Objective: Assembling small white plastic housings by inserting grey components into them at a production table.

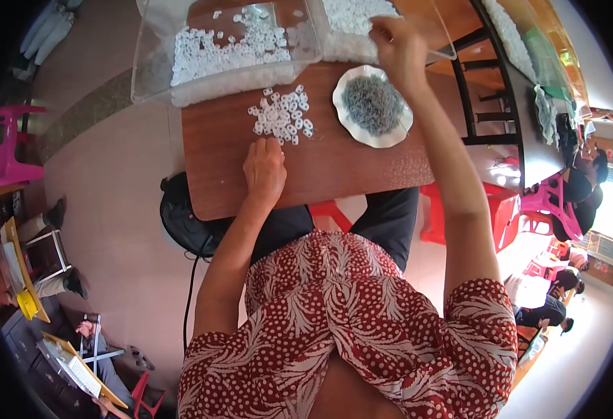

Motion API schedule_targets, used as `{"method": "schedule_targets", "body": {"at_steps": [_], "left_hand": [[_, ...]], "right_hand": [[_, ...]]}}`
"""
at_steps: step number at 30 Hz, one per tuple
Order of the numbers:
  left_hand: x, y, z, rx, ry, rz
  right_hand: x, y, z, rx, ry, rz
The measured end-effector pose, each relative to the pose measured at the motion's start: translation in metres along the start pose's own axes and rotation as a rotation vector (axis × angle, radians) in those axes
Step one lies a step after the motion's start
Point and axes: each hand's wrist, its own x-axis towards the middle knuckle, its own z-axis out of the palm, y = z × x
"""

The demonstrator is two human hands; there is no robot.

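A loose pile of small white plastic pieces with holes [282, 115] lies on the brown wooden table [334, 167]. At its near edge rests my left hand [264, 170], fingers curled down and closed; whatever may be in them is hidden. My right hand [398, 52] is raised past the plate, at the near side of the right clear plastic bin [348, 50], which has white pieces in it. Motion smears its fingers. Between my arms, a scalloped white plate [348, 131] bears a heap of thin grey pieces [373, 105].
Another clear bin [156, 73], with many white pieces, stands at the table's far left. A black bag [180, 216] is by the table's near left corner. To the right are a red stool [495, 216] and a dark table [544, 157]. Other people sit at both sides.
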Motion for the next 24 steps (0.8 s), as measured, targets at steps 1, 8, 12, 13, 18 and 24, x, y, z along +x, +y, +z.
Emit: {"method": "schedule_targets", "body": {"at_steps": [1, 8, 12, 13, 18, 24], "left_hand": [[0.0, -0.001, 0.001, -0.016, 0.01, 0.021], [-0.025, -0.009, -0.016, -0.329, -0.02, -0.148], [-0.034, 0.001, -0.025, -0.583, -0.066, -0.382], [-0.036, 0.002, -0.024, -0.651, -0.077, -0.419], [-0.04, 0.006, -0.02, -0.836, -0.113, -0.486], [-0.034, 0.017, -0.037, -1.044, -0.179, -0.671]], "right_hand": [[-0.02, -0.005, 0.005, 0.087, -0.039, -0.062], [-0.152, -0.038, 0.029, 0.246, -0.42, 0.11], [-0.178, -0.05, 0.029, 0.146, -0.37, 0.127], [-0.18, -0.052, 0.03, 0.109, -0.327, 0.098], [-0.185, -0.05, 0.042, -0.034, -0.347, 0.01], [-0.185, -0.047, 0.045, -0.129, -0.413, -0.142]]}}
